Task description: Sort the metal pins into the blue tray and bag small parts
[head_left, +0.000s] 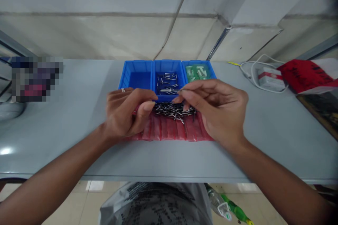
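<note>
My right hand [219, 109] pinches a small slender silvery metal piece [170, 90] between thumb and forefinger; its other fingers are curled. Opposite it, my left hand [128, 110], with a ring on one finger, is curled closed, thumb tip near the forefinger; what it holds, if anything, is hidden. Beneath and between both hands lies a pile of short dark and silvery metal pins [173, 110], on a pleated red plastic sheet or bag [171, 129]. Behind stands the middle blue bin [167, 66], with similar pins [166, 78] inside.
A left blue bin [137, 65] and a right bin holding green-and-white packets [198, 72] flank the middle one. On the grey table [74, 140] at right are a white cable [249, 77], a small box [270, 78] and a red packet [303, 75]. A wall rises behind.
</note>
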The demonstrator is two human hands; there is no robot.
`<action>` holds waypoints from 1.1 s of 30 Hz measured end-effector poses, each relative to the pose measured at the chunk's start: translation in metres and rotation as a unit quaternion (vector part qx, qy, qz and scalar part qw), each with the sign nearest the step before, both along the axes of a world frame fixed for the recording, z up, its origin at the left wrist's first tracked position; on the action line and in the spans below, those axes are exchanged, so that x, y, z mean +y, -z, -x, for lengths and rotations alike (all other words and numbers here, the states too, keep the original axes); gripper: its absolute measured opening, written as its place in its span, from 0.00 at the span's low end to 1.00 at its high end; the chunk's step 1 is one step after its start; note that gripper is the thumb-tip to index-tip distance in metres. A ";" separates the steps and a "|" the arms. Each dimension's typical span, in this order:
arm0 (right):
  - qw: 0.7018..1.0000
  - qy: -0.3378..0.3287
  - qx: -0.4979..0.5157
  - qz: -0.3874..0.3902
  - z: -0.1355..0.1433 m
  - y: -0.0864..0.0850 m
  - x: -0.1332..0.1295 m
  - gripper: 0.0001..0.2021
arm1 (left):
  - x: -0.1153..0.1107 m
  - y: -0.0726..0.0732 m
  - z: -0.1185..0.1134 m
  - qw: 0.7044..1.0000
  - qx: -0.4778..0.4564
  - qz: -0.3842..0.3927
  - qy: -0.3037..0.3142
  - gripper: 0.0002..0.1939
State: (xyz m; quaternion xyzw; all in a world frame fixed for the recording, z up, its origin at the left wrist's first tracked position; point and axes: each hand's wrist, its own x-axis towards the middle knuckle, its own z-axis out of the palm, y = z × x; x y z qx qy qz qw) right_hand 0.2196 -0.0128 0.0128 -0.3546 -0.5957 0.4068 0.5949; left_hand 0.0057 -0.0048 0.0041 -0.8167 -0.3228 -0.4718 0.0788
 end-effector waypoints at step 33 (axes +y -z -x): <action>0.845 -0.030 -0.466 -0.259 -0.012 0.010 0.008 0.20 | 0.002 0.001 0.002 0.997 0.033 -0.063 -0.018 0.04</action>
